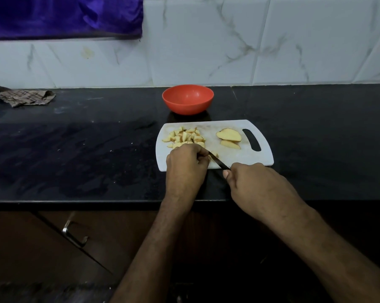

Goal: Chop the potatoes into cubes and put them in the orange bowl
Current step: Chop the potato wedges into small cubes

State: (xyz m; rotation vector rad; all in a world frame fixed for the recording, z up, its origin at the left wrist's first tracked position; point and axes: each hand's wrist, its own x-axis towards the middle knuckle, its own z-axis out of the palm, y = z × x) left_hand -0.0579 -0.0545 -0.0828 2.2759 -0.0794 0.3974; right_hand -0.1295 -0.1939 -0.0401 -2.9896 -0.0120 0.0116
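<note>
A white cutting board [256, 159] lies on the black counter. A pile of potato cubes [184, 136] sits on its left part, and two potato slices [228, 137] lie near the handle slot. My left hand [185, 165] curls over a potato piece [214, 154] at the board's near edge, mostly hiding it. My right hand [256, 184] grips a knife [219, 162], its blade angled toward that piece beside my left fingers. The orange bowl [188, 99] stands behind the board and looks empty.
A crumpled checked cloth [25, 97] lies at the counter's far left. A purple curtain [64, 16] hangs over the tiled wall. Below the counter's front edge is a cabinet with a metal handle [74, 234].
</note>
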